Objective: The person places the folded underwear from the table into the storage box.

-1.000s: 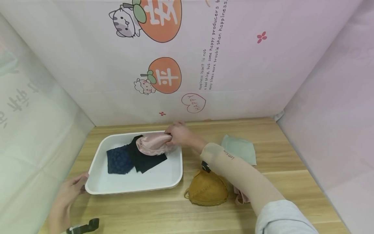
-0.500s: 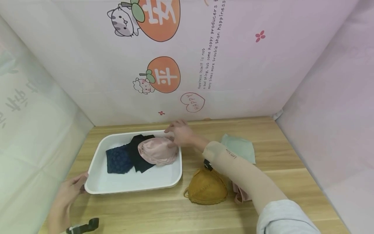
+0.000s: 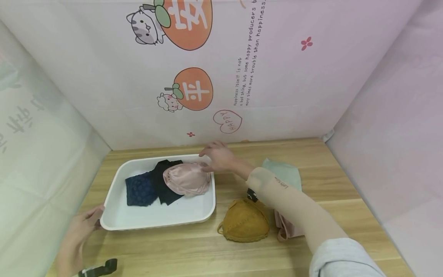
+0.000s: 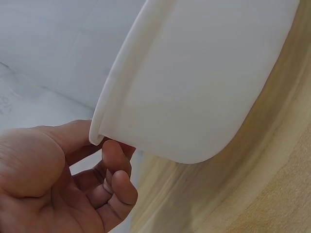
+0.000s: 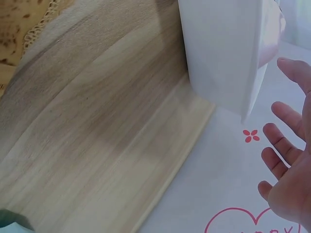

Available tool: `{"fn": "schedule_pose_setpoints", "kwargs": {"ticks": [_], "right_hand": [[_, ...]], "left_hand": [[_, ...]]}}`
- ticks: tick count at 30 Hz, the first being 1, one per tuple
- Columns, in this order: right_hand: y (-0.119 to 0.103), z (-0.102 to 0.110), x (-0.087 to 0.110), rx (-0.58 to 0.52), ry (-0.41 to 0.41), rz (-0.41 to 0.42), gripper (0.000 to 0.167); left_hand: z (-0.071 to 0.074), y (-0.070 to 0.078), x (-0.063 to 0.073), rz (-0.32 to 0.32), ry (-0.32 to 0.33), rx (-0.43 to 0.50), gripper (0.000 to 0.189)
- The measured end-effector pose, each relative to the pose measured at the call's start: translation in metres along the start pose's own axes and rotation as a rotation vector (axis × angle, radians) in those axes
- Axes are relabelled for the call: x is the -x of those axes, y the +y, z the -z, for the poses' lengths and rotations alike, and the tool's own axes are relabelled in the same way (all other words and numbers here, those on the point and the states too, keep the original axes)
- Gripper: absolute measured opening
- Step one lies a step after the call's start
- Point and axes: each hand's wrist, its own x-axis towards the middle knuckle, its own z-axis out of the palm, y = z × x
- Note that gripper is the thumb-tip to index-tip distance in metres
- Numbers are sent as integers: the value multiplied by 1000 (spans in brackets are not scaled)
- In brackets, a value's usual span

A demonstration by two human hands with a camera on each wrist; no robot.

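My left hand [image 3: 83, 225] holds the rim of a white plastic basin [image 3: 155, 223] at its left front corner; in the left wrist view, thumb and fingers pinch that rim. Inside lie a dark blue folded garment, probably underpants [image 3: 140, 189], a black one [image 3: 169, 198] overlapping it, and a pink satin folded bra [image 3: 187, 179] on top at the right. Over the basin's back right corner is my right hand [image 3: 221, 157], its fingers spread apart and holding nothing in the right wrist view. Its thumb is close to the pink bra; whether they touch I cannot tell.
Right of the basin, a mustard folded bra [image 3: 245, 223] with a lacy edge lies on the wooden table [image 3: 180, 254]. Behind my right forearm is a pale green folded cloth [image 3: 285, 173]; a pink strapped garment [image 3: 285, 227] is partly covered by that arm. Printed cloth walls surround the table.
The pink bra has been let go and now lies flatter, lower and further right in the basin. My right hand has opened and drawn slightly right. The left hand stays put.
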Motion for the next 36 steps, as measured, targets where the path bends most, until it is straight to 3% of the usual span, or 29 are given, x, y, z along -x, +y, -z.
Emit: {"fn": "schedule_pose_setpoints", "kwargs": {"ticks": [17, 36], "right_hand": [[2, 12, 11, -69, 26, 37, 48], [13, 25, 25, -60, 67, 52, 48]], "left_hand": [[1, 2, 2, 8, -6, -19, 72], [2, 4, 6, -2, -24, -40, 73]]}}
